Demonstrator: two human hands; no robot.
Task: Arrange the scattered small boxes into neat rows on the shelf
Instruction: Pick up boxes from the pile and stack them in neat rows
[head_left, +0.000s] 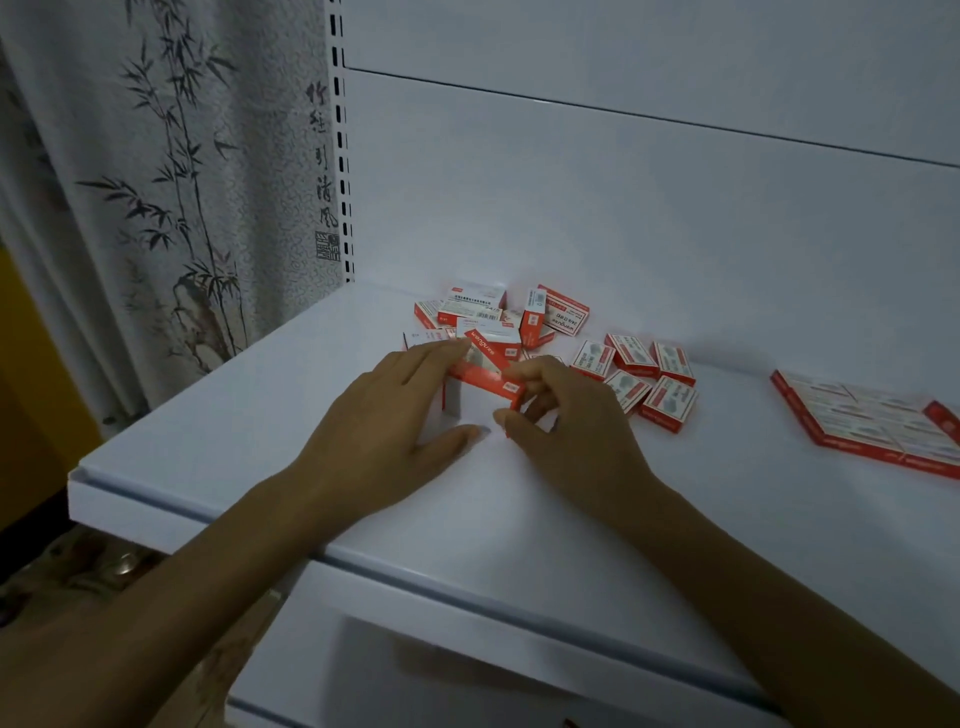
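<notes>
On the shelf (234, 405), box (485, 376) runs left-right (tilted).

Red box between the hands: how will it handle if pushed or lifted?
Probably stiff: the red box shows flat faces and sharp edges while the right hand pinches its end. Likely light, being small printed card. It should slide, not roll, on the smooth shelf; stood on a narrow side it may tip.

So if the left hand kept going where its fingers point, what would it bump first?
Likely the red box that the left hand touches now; behind it lies the pile of boxes. Depth is unclear.
</notes>
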